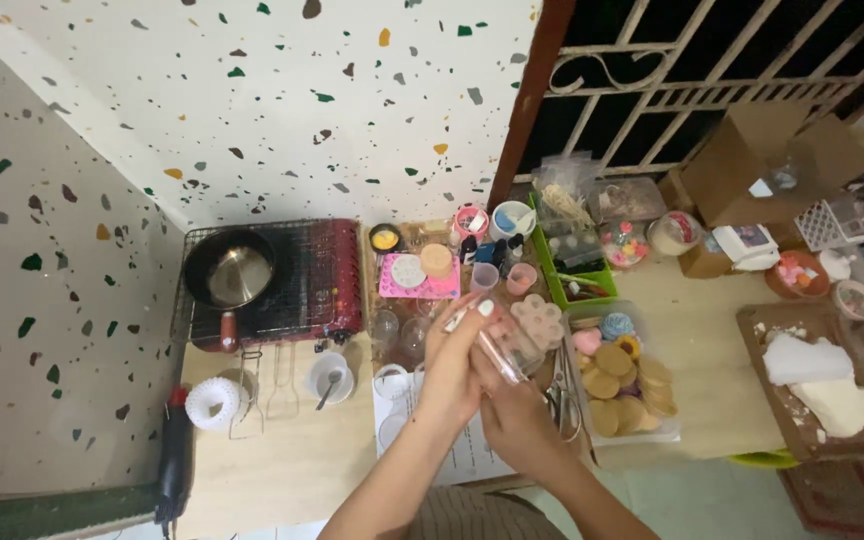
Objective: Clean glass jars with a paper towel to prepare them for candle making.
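Note:
My two hands meet above the middle of the light wooden table [292, 470]. My left hand [455, 362] reaches up with fingers pinched around the tip of a small clear bottle [503, 352]. From below, my right hand [514, 412] holds that clear bottle by its body. Under the hands lies a white paper sheet [472, 450]. Behind them are a pink silicone mould [418, 277] and small cups [522, 278].
A small pan [230, 270] sits on a red portable stove [302, 280] at left. A black tool [174, 450] lies at the table's left edge. A clear tray of round discs [624, 385] is at right, beside scissors [559, 400], a wooden board with white chunks [822, 385], and cardboard boxes [752, 160].

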